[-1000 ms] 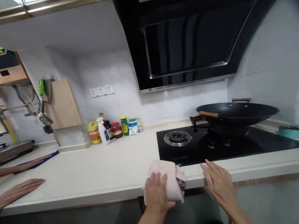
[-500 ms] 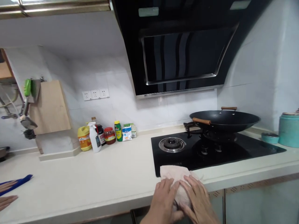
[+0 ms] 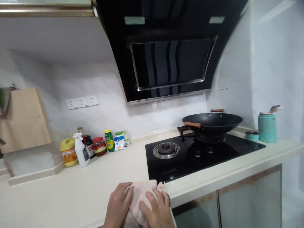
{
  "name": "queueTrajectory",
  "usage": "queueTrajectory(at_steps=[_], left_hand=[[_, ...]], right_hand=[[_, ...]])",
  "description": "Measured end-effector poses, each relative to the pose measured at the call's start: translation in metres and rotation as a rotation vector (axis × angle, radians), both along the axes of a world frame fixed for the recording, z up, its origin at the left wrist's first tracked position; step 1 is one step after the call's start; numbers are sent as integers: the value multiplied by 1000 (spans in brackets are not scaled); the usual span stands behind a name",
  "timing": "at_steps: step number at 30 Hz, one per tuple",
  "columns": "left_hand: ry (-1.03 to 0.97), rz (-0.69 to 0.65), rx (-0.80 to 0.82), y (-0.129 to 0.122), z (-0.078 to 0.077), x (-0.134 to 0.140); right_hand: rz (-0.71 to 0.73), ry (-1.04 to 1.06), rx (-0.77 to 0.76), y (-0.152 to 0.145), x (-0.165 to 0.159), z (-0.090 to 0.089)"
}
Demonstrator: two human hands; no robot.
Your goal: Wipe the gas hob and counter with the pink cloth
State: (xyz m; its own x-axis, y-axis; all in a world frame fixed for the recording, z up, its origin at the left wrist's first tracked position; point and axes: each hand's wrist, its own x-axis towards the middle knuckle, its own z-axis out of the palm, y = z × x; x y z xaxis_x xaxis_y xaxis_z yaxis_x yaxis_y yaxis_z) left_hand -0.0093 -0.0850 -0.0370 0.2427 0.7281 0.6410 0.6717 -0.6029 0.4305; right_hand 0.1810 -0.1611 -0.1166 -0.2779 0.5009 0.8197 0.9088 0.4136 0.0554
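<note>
A pale pink cloth lies folded and rumpled at the counter's front edge, by the near left corner of the black gas stove. My left hand grips its left side with curled fingers. On its right part, my right hand has bent fingers pressed into the fabric, holding it. Part of the cloth's lower end drops out of the bottom of the view.
A black wok with wooden handles sits on the right burner under a range hood. Bottles, including a white spray bottle, stand by the wall. A teal canister and a teal bowl are at right.
The view has swung right, so another person's hands on a blue cloth have left the picture. My hands and the pink cloth have shifted left relative to the stove's corner.
</note>
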Motion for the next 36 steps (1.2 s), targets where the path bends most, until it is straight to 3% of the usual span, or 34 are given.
queueTrajectory(at_steps=[4,9,14,19,22,24,27,30,32,36], left_hand=[[106,53,52,16,4,-18],[175,101,-118,25,-2,-31],[351,137,-100,19,-3,-23],[402,140,-105,16,-2,-19],[405,143,-93,15,-3,-19],[411,148,-89,14,-3,-18],[419,155,-83,12,-3,-17],[424,165,-81,11,-2,-15],[435,171,-81,9,-1,-13],[455,177,-83,7,0,-12]], right_hand=[[59,-40,25,-8,21,5],[63,14,-42,-31,76,12],[-110,60,-12,-47,161,1],[-258,87,34,-57,263,-15],[-361,184,5,-58,312,-12],[-487,321,-37,-54,332,1],[-742,543,-177,-42,330,30],[-892,543,-331,-30,290,58],[-871,448,-360,-24,248,70],[-621,319,-435,-17,151,82]])
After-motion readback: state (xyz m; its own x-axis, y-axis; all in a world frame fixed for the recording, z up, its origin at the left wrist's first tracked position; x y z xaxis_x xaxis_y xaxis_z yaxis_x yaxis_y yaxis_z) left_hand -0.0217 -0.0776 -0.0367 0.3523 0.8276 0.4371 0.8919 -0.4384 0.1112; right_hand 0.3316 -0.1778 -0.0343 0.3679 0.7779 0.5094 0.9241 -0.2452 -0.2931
